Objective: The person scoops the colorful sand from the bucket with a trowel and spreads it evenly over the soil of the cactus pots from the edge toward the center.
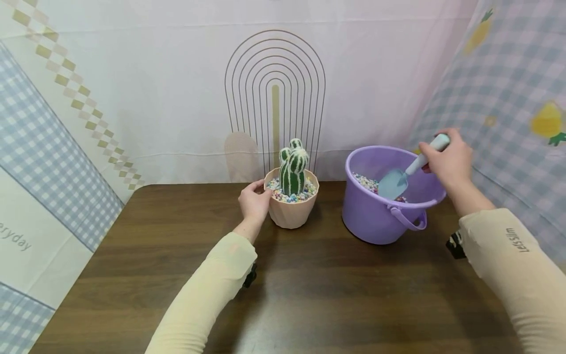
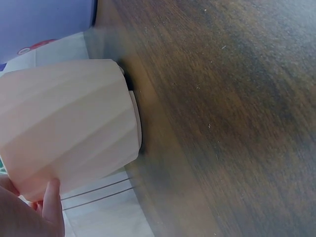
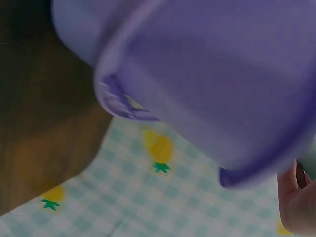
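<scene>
A pale pink flowerpot [image 1: 292, 215] holds a green knitted-looking cactus [image 1: 293, 172] bedded in small multicoloured pebbles [image 1: 277, 189]. My left hand [image 1: 255, 201] grips the pot's left rim; the left wrist view shows its fingers against the pot's ribbed wall [image 2: 74, 123]. To the right, my right hand [image 1: 452, 156] holds a toy shovel by its pale handle [image 1: 425, 156]. The light-blue shovel blade [image 1: 392, 184] dips inside a purple bucket [image 1: 376, 221], close to more coloured pebbles [image 1: 364, 182]. In the right wrist view the bucket wall [image 3: 212, 89] fills much of the picture, with part of my right hand [image 3: 298, 205] at the edge.
Both containers stand on a dark brown wooden table [image 1: 336, 295], near its back edge. A patterned white cloth [image 1: 185, 98] hangs behind, and a checked cloth [image 1: 499, 98] hangs at the right. The bucket's handle [image 1: 409, 221] hangs down at its front right.
</scene>
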A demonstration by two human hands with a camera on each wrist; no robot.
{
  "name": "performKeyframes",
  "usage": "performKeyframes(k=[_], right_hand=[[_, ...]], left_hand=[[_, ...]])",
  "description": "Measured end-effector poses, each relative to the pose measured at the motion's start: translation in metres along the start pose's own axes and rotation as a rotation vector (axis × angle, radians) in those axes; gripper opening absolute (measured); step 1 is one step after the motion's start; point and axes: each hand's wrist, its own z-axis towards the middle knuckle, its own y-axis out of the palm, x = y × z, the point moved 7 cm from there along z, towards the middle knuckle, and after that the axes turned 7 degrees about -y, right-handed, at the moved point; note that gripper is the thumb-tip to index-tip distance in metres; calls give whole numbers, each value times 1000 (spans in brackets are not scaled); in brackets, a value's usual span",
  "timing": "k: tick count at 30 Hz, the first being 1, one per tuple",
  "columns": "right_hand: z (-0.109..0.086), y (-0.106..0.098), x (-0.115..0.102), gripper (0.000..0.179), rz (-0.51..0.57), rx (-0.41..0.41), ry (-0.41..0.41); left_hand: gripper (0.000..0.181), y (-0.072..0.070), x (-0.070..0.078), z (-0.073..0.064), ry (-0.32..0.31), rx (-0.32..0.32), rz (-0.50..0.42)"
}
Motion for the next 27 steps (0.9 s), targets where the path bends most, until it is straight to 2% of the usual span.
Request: performKeyframes(k=[6, 13, 18, 23, 27], right_hand=[[-9, 12, 10, 48, -123, -76, -6], [-12, 8, 22, 66, -420, -52, 2], [-10, 8, 27, 69, -494, -61, -3], [-10, 5, 40, 77, -505, -152, 39], [-8, 2, 38, 88, -577, -194, 18]], left_hand=[[34, 1, 1, -2, -5, -10, -4], [35, 1, 2, -1, 2, -15, 1], [34, 1, 1, 0, 6, -31, 18], [31, -3, 1, 1, 47, -46, 110], [35, -11, 7, 4, 130, -42, 236]])
